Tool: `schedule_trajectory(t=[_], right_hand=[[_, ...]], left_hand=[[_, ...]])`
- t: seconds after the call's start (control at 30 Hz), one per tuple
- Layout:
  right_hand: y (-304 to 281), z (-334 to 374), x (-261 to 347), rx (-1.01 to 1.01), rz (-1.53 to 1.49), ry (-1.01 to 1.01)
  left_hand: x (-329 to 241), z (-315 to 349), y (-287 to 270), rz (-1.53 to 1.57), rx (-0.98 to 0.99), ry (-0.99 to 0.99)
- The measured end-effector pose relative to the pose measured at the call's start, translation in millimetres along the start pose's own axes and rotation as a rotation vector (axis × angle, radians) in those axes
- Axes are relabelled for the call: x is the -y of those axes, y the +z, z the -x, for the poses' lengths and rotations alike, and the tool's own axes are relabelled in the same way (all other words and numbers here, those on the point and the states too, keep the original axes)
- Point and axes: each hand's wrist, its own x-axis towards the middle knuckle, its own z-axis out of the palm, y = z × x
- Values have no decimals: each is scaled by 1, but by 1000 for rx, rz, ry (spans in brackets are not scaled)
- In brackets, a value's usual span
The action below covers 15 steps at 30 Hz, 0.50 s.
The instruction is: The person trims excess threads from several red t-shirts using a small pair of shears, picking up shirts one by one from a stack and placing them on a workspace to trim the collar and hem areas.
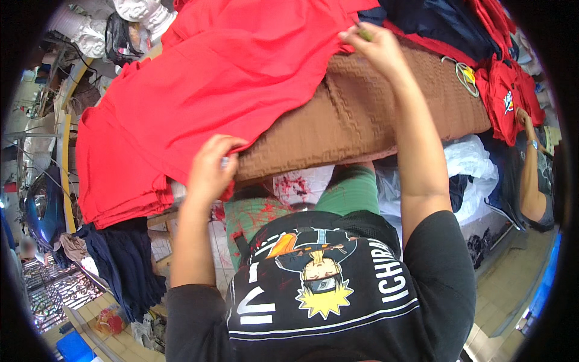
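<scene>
A large piece of red cloth (223,78) lies spread over a padded surface with a brown textured cover (338,114) in front of me. My left hand (214,166) pinches the near edge of the cloth, its fingers curled over the hem. Something small and silvery shows at its fingers, too small to name. Farther off to the right, my right hand (380,53) is closed around a small green tool (364,34) with a dark tip. Its fingertips are at the far right edge of the red cloth. Most of the tool is hidden in the hand.
Dark navy cloth (434,27) is heaped at the far right. A pale cord (467,78) lies on the brown cover. At right, another person's hand (523,119) touches a red garment (500,90). Navy cloth (123,265) hangs at left. Red thread scraps lie on my green trousers (253,217).
</scene>
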Motion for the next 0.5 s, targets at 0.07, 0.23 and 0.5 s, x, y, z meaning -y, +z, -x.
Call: schedule_trajectory(t=[0.07, 0.23, 0.5], right_hand=[[-35, 43, 55, 15, -126, 94], [-35, 117, 70, 265, -236, 332], [-28, 143, 47, 185, -33, 197]], left_hand=[[-6, 9, -43, 53, 62, -21], [4, 24, -89, -132, 272, -111], [-62, -21, 6, 27, 3, 170]])
